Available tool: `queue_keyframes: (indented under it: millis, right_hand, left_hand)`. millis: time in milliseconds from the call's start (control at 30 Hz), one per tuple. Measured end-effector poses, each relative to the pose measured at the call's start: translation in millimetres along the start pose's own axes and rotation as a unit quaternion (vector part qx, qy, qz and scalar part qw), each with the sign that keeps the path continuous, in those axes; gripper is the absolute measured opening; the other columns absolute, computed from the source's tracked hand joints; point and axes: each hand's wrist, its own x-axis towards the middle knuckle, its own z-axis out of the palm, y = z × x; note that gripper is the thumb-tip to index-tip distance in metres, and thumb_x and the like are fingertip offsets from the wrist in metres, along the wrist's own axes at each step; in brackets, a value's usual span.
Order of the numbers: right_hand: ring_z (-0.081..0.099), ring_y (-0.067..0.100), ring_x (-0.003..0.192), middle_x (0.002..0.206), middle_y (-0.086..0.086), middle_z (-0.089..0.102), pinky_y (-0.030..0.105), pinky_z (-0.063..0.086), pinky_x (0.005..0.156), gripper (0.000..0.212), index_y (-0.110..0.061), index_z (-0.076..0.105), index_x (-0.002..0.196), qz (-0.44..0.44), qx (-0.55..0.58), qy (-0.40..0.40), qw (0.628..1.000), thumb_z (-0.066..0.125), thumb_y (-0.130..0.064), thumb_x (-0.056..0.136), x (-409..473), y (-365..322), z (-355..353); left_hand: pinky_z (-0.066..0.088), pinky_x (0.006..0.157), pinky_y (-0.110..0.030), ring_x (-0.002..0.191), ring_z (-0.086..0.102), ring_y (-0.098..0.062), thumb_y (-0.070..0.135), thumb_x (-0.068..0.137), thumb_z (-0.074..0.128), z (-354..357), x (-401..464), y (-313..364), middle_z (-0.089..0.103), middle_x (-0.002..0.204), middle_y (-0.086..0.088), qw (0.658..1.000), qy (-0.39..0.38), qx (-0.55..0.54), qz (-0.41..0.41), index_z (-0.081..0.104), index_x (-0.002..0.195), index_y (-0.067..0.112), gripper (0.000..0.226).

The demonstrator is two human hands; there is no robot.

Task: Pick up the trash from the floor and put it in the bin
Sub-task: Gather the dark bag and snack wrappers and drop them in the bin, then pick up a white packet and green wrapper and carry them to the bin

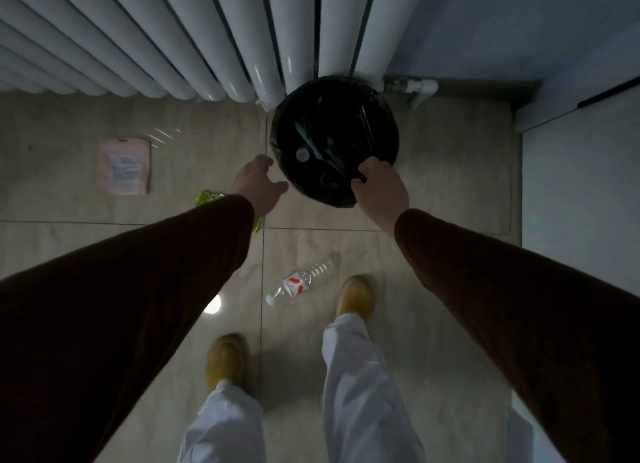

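Note:
A round bin (388, 116) lined with a black bag stands on the tiled floor below the radiator; some rubbish lies inside. My right hand (379, 191) grips the near edge of the bin's black bag. My left hand (259, 182) hovers just left of the bin, fingers apart, holding nothing. On the floor lie a clear plastic bottle (304, 282) with a red label near my feet, a pink packet (125, 165) at the left, and a green wrapper (207, 196) mostly hidden under my left sleeve.
A white column radiator (173, 37) runs along the back wall. A white cabinet or door (581, 185) stands at the right, with a pipe fitting (419, 88) beside the bin. My feet in yellow shoes (356, 296) stand on the tiles.

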Motion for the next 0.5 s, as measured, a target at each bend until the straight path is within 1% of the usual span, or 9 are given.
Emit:
queue_keyframes:
  millis: [67, 200, 300, 400, 500]
  right_hand:
    - [0.057, 0.028, 0.116, 0.128, 0.008, 0.056, 0.044, 0.049, 0.097, 0.031, -0.017, 0.056, 0.124, -0.010, 0.003, 0.006, 1.000, 0.052, -0.026, 0.094, -25.2, -14.5, 18.3]
    - [0.057, 0.028, 0.118, 0.126, 0.010, 0.059, 0.040, 0.046, 0.097, 0.031, -0.014, 0.058, 0.123, -0.016, -0.009, 0.020, 1.000, 0.054, -0.023, 0.093, -85.3, -45.8, 68.7]
    - [0.057, 0.026, 0.118, 0.125, 0.007, 0.060, 0.038, 0.046, 0.098, 0.029, -0.017, 0.059, 0.121, -0.009, -0.023, -0.001, 1.000, 0.054, -0.023, 0.092, -136.6, -71.8, 119.4]
    - [0.057, 0.024, 0.115, 0.123, 0.005, 0.060, 0.036, 0.047, 0.095, 0.028, -0.018, 0.059, 0.120, -0.010, -0.024, -0.028, 0.999, 0.054, -0.023, 0.093, -186.4, -97.7, 164.7]
    - [0.058, 0.021, 0.113, 0.124, 0.003, 0.059, 0.032, 0.046, 0.086, 0.032, -0.019, 0.056, 0.126, -0.044, -0.036, -0.036, 0.998, 0.054, -0.023, 0.095, -228.9, -122.3, 203.8]
  left_hand:
    - [0.044, 0.101, -0.040, 0.123, 0.053, -0.029, 0.029, 0.088, 0.067, -16.0, -13.5, -29.1, 0.055, 0.137, -0.011, 0.999, -0.011, 0.043, 0.031, 0.047, 0.139, 0.013, 0.057]
    - [0.042, 0.101, -0.040, 0.123, 0.052, -0.033, 0.026, 0.087, 0.067, -51.9, -53.3, -103.4, 0.056, 0.135, -0.013, 0.990, -0.019, 0.111, 0.085, 0.053, 0.135, 0.014, 0.052]
    - [0.042, 0.102, -0.041, 0.126, 0.049, -0.033, 0.026, 0.086, 0.067, -82.6, -88.1, -173.0, 0.055, 0.136, -0.012, 0.977, -0.031, 0.178, 0.113, 0.052, 0.135, 0.017, 0.053]
    - [0.042, 0.102, -0.042, 0.126, 0.048, -0.031, 0.026, 0.087, 0.064, -112.1, -119.2, -230.1, 0.054, 0.136, -0.009, 0.963, -0.055, 0.230, 0.133, 0.051, 0.135, 0.018, 0.051]
    - [0.042, 0.102, -0.043, 0.126, 0.048, -0.029, 0.025, 0.088, 0.063, -131.4, -143.2, -275.5, 0.055, 0.135, -0.007, 0.957, -0.066, 0.255, 0.121, 0.052, 0.133, 0.019, 0.047]
